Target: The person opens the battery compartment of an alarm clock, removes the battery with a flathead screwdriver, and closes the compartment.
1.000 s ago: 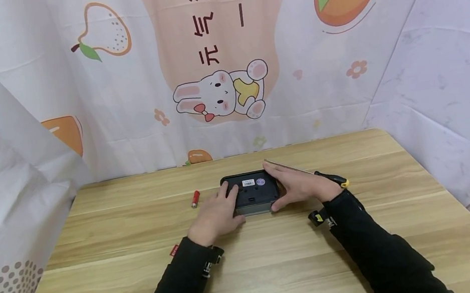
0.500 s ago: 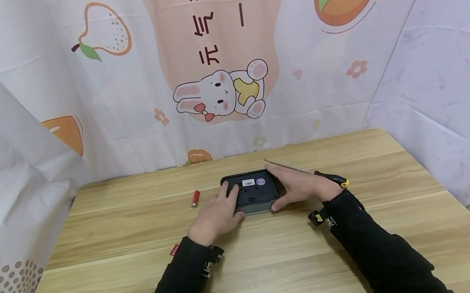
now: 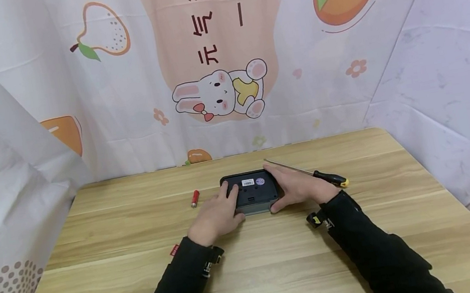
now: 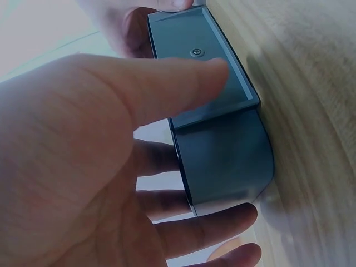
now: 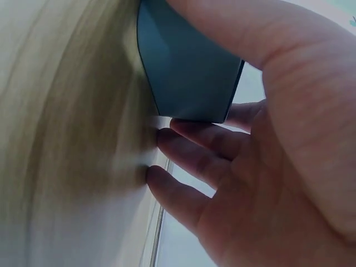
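Observation:
A black box-shaped device lies on the wooden table, its label side up, with a white barcode label and a round purple sticker. My left hand grips its left end, two fingers on the top face and the thumb against the near side. At the right end my right hand holds it between the thumb at the near side and fingers at the far side. The left wrist view shows a recessed side panel with a small round metal fitting, partly covered by the left thumb. The device's underside is hidden.
A red battery lies left of the device. Behind the right hand, a screwdriver with a black and yellow handle lies slanted on the table. A printed curtain hangs along the table's back edge.
The right hand and forearm have shifted slightly left, uncovering more of the screwdriver's handle. Left hand and device stay nearly still.

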### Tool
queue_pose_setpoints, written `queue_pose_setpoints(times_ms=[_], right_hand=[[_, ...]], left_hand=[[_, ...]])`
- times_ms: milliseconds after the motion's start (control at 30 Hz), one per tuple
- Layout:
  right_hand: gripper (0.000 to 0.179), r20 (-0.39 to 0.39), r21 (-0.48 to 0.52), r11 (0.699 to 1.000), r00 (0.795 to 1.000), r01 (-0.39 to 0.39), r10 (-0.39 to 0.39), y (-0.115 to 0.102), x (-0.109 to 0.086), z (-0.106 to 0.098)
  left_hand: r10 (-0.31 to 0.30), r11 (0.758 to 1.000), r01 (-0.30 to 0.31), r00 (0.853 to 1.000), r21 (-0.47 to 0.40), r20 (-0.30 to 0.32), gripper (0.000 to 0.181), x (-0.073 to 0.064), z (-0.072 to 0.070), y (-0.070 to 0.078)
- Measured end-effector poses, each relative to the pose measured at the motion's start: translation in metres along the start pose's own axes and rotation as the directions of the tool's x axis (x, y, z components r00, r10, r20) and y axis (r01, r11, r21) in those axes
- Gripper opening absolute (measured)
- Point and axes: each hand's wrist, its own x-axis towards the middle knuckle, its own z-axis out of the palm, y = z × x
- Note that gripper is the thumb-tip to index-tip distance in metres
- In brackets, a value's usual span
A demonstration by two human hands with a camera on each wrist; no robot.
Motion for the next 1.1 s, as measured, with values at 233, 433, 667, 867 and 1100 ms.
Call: queue_pose_setpoints(times_ms=[233, 433, 667, 867, 1100], right_hand=[[0.123, -0.01, -0.01, 1.0, 1.0, -0.006, 0.006, 0.001, 0.001, 0.002], [0.12, -0.017, 0.013, 1.0, 1.0, 0.009, -0.008, 0.0, 0.004, 0.002], [0.121, -0.028, 0.079, 0.997, 1.0, -0.006, 0.008, -0.001, 0.003, -0.002], [0.122, -0.042, 0.077, 0.997, 0.999, -0.005, 0.008, 0.001, 0.001, -0.005], [0.122, -0.048, 0.114, 0.993, 0.999, -0.001, 0.006, -0.002, -0.004, -0.011]], left_hand=[[0.017, 1.0, -0.017, 1.0, -0.006, -0.024, 0.073, 0.0, 0.0, 0.0], [0.055, 0.998, -0.055, 0.996, 0.01, -0.071, 0.067, 0.002, 0.001, -0.002], [0.078, 0.997, -0.078, 0.993, 0.007, -0.093, 0.066, 0.002, 0.0, -0.004], [0.095, 0.996, -0.094, 0.991, 0.006, -0.099, 0.066, 0.002, 0.0, -0.005], [0.095, 0.995, -0.097, 0.991, -0.011, -0.095, 0.067, 0.001, -0.002, -0.004]])
